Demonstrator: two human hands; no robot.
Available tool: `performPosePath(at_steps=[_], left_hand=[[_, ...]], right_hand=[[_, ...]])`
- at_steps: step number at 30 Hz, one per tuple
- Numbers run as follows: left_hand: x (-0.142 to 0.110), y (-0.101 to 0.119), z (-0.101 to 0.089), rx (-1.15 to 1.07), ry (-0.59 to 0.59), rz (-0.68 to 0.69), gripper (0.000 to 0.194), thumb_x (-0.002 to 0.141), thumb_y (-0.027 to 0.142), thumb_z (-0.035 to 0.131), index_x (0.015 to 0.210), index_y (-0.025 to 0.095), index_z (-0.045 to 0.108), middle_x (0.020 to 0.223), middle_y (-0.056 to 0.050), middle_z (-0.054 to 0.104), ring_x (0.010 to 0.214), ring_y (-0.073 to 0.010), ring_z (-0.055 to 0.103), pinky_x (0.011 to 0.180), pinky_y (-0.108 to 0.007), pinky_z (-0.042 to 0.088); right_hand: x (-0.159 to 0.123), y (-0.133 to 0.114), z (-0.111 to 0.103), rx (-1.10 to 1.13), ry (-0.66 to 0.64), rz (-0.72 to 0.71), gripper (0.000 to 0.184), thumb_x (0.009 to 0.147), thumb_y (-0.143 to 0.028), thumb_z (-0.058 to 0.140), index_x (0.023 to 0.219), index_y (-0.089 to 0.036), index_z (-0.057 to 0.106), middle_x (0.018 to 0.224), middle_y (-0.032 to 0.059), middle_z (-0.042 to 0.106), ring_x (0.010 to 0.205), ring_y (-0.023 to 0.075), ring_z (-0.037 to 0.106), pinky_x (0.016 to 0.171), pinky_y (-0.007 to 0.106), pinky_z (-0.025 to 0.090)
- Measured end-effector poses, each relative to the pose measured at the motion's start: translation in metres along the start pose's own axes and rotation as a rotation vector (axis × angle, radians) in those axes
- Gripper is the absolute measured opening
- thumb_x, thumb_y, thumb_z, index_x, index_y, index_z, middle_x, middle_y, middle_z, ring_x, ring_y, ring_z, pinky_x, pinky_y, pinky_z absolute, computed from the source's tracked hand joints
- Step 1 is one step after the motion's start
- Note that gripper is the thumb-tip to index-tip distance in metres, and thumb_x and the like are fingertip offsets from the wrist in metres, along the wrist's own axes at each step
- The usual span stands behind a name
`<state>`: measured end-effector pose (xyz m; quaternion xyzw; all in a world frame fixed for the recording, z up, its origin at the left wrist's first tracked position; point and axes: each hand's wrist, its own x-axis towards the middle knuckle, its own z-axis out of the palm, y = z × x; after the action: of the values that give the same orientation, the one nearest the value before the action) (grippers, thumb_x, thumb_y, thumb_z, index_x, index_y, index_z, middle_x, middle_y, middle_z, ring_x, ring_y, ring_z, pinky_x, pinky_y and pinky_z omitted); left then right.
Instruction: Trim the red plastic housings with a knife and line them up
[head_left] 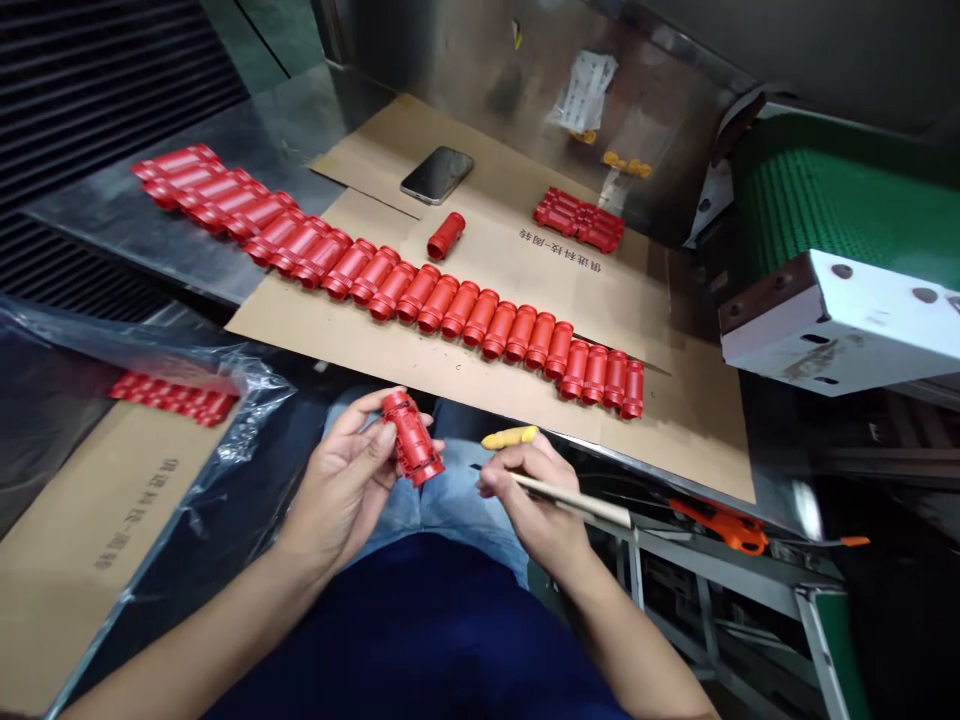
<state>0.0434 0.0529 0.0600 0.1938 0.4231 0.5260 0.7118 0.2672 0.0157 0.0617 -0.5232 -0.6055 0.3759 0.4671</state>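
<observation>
My left hand (346,478) is closed around a red ribbed plastic cylinder (411,437), holding it over my lap. My right hand (529,495) pinches a thin pale-handled tool (577,500) like a pen, its dark tip pointing toward the cylinder. A yellow cot covers that hand's raised index finger (510,437). Beyond the hands, a long curved row of matching red cylinders (450,305) lies on a cardboard sheet (465,375) on the metal bench.
One cylinder (445,236) lies apart beside a phone (436,174). A small batch of red cylinders (579,220) lies further back. A box lined with clear plastic (169,397) holds more at left. Orange cutters (724,525) rest at right, below a green conveyor (840,200).
</observation>
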Motion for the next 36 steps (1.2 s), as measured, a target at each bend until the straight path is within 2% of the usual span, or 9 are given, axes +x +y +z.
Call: performPosePath(at_steps=[1,3,5,7,12,18,21,26,36], left_hand=[[0.001,0.001,0.000,-0.010,0.001,-0.041,0.043,0.096,0.032,0.095,0.132,0.022,0.076,0.115,-0.011,0.087,0.084,-0.0235,0.087,0.081,-0.036,0.075],[0.003,0.002,0.000,-0.045,0.020,-0.110,0.036,0.098,0.031,0.093,0.128,0.019,0.077,0.110,-0.012,0.087,0.079,-0.0232,0.086,0.073,-0.034,0.075],[0.005,0.000,0.002,-0.093,0.069,-0.167,0.022,0.102,0.025,0.087,0.118,0.014,0.078,0.101,-0.012,0.086,0.074,-0.0211,0.084,0.067,-0.030,0.073],[0.007,-0.002,0.004,-0.136,0.131,-0.214,0.007,0.108,0.017,0.077,0.108,0.010,0.080,0.093,-0.011,0.084,0.072,-0.0186,0.082,0.065,-0.027,0.073],[0.010,-0.003,0.006,-0.202,0.204,-0.252,0.030,0.115,0.008,0.059,0.094,0.008,0.081,0.087,-0.010,0.081,0.070,-0.0138,0.079,0.070,-0.024,0.073],[0.008,-0.003,0.007,-0.196,0.191,-0.231,0.019,0.109,0.009,0.072,0.092,0.009,0.079,0.087,-0.008,0.081,0.071,-0.0135,0.078,0.071,-0.023,0.072],[0.002,0.000,0.006,-0.129,0.121,-0.177,0.007,0.103,0.016,0.085,0.105,0.013,0.079,0.093,-0.006,0.082,0.075,-0.0137,0.078,0.072,-0.023,0.070],[-0.007,0.007,0.005,0.028,0.026,-0.027,0.043,0.095,0.035,0.097,0.129,0.023,0.075,0.107,-0.009,0.087,0.081,-0.0185,0.082,0.073,-0.025,0.069],[-0.007,0.006,0.007,0.056,0.051,0.000,0.044,0.092,0.039,0.099,0.125,0.022,0.076,0.098,-0.007,0.085,0.075,-0.0174,0.077,0.067,-0.024,0.063]], right_hand=[[-0.001,-0.005,-0.004,-0.043,-0.020,-0.112,0.007,0.108,-0.028,0.082,0.108,-0.022,0.083,0.096,0.0079,0.087,0.093,0.0236,0.086,0.083,0.035,0.074],[-0.004,-0.015,-0.009,-0.065,-0.080,-0.311,0.029,0.106,-0.015,0.081,0.135,-0.022,0.081,0.121,0.0127,0.089,0.116,0.0270,0.086,0.099,0.041,0.074],[-0.005,-0.020,-0.007,-0.028,-0.088,-0.393,0.045,0.106,-0.009,0.079,0.149,-0.022,0.074,0.132,0.0142,0.087,0.121,0.0268,0.085,0.102,0.041,0.075],[-0.004,-0.020,-0.003,0.013,-0.059,-0.377,0.045,0.106,-0.007,0.078,0.149,-0.023,0.075,0.133,0.0140,0.086,0.118,0.0259,0.086,0.100,0.040,0.076],[0.001,-0.013,0.003,0.025,-0.058,-0.406,0.036,0.105,-0.007,0.079,0.139,-0.020,0.081,0.127,0.0141,0.086,0.119,0.0259,0.085,0.102,0.037,0.075],[0.000,-0.011,0.006,0.063,-0.077,-0.389,0.036,0.106,-0.008,0.079,0.140,-0.021,0.081,0.128,0.0137,0.086,0.117,0.0249,0.086,0.101,0.037,0.075],[0.000,-0.013,0.006,0.074,-0.084,-0.417,0.033,0.108,-0.012,0.079,0.139,-0.021,0.082,0.128,0.0141,0.086,0.117,0.0239,0.086,0.101,0.035,0.075],[0.000,-0.013,0.007,0.003,-0.138,-0.478,0.036,0.108,-0.012,0.079,0.143,-0.021,0.082,0.133,0.0134,0.086,0.116,0.0232,0.087,0.099,0.034,0.075],[-0.003,-0.002,0.011,-0.015,-0.191,-0.502,0.050,0.109,-0.017,0.079,0.156,-0.031,0.073,0.134,0.0100,0.086,0.112,0.0265,0.088,0.093,0.040,0.078]])
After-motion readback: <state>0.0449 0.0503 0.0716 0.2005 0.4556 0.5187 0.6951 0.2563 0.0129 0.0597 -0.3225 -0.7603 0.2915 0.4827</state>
